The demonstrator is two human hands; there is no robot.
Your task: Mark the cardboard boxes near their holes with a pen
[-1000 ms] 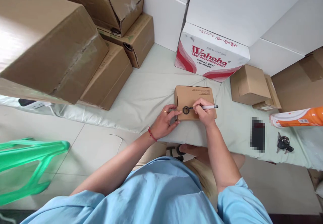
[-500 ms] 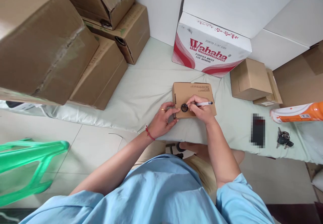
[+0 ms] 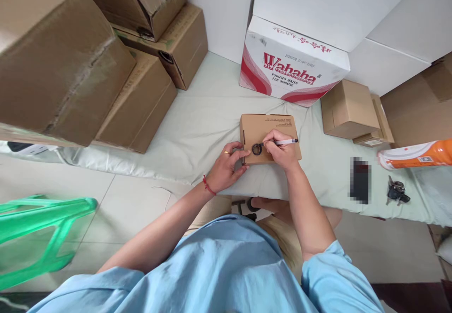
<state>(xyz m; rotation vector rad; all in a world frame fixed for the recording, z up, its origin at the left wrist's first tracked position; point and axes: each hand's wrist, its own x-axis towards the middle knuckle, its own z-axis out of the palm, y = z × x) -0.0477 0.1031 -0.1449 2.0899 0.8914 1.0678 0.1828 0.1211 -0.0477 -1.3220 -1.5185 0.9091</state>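
A small flat cardboard box (image 3: 252, 132) lies on the pale green cloth in front of me. On its top, near the left front, is a dark ring shape (image 3: 257, 148); whether it is drawn or a loose piece I cannot tell. My left hand (image 3: 228, 164), fingers spread, rests against the box's left front corner, one fingertip beside the ring. My right hand (image 3: 282, 150) is closed around a white pen (image 3: 286, 141) over the box. The pen's dark tip points left, close to the ring's right edge.
Large cardboard boxes (image 3: 67, 63) are stacked at the left. Behind stands a white-and-red Wahaha carton (image 3: 294, 68). To the right are small cartons (image 3: 348, 110), an orange-and-white bottle (image 3: 416, 155), a blurred dark object (image 3: 360, 181) and keys (image 3: 397, 192). A green stool (image 3: 49, 228) stands lower left.
The pen tip has moved from over the ring's upper right to just beside its right edge, and more of the ring shows. My left hand stays at the box corner.
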